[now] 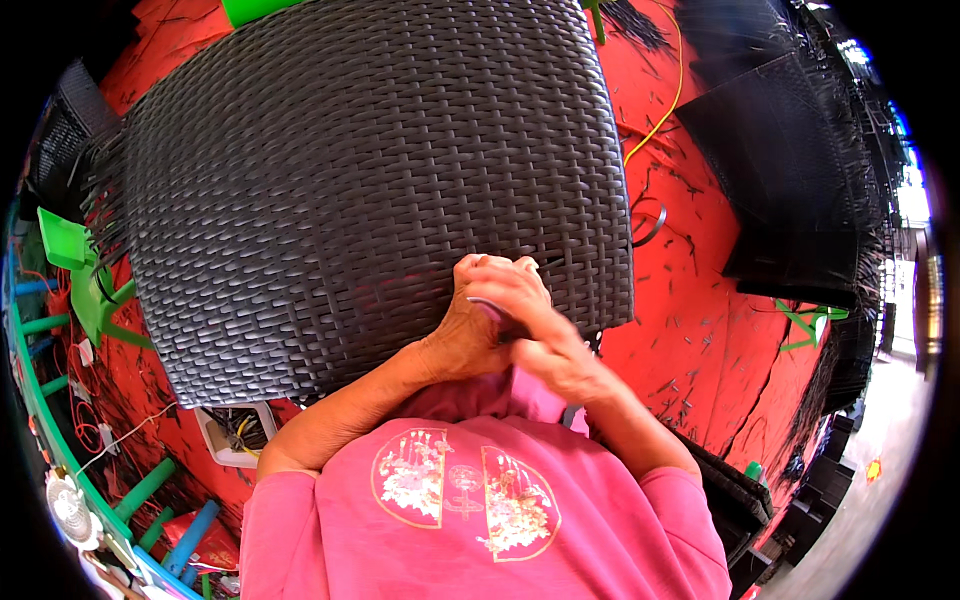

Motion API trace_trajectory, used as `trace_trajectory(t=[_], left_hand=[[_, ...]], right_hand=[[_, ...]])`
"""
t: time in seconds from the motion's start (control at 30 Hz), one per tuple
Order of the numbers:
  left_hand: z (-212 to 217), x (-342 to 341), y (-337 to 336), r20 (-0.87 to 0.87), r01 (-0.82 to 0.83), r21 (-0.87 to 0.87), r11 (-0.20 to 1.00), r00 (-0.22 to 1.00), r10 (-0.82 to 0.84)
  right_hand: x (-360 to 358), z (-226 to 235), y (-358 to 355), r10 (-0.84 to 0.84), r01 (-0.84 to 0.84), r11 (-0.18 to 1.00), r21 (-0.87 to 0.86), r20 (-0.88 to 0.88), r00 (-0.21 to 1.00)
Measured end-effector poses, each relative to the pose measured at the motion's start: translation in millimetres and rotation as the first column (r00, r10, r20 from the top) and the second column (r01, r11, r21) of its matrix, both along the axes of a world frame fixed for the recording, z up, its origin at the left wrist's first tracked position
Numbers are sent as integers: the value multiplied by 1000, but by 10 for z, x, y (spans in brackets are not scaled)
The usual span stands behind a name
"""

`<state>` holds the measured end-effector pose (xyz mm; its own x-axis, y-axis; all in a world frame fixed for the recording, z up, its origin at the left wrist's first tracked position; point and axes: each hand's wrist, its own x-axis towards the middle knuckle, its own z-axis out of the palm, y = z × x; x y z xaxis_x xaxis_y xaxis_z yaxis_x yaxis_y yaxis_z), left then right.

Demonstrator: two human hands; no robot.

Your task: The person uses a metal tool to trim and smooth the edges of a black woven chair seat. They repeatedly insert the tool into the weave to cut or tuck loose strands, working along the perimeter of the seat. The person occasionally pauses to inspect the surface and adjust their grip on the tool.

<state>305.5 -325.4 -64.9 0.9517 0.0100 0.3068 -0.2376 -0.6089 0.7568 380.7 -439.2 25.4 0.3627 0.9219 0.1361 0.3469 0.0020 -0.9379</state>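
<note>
A large dark woven wicker panel [380, 170] spreads out in front of me, its strands crossing in a tight weave and loose ends sticking out at its far left edge. At its near edge, right of the middle, my two hands meet. My left hand [465, 330] is closed, knuckles against the weave. Over it lies my right hand [545, 340], its fingers curled and slightly smeared by motion. A bit of purple shows between the hands, but whatever they grip is hidden.
Red floor covering [675, 350] is strewn with dark strand scraps. More black woven pieces [790, 150] stand at the right. A yellow cord [672, 110] runs along the floor. At the left are a green stand [90, 290] and a whitish box [235, 435] with small items.
</note>
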Motion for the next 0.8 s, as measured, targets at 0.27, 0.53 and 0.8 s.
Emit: trace_trajectory(t=[0.27,0.53,0.8], left_hand=[[226,-50,20,150,-12,26,1000,989,8],[224,-43,57,146,29,98,995,988,-44],[191,-48,-5,73,63,87,994,995,-69]], right_hand=[[754,-351,291,-272,476,879,-28,789,550],[838,-558,604,152,201,946,-255,896,418],[904,-695,816,151,193,952,-239,912,382]])
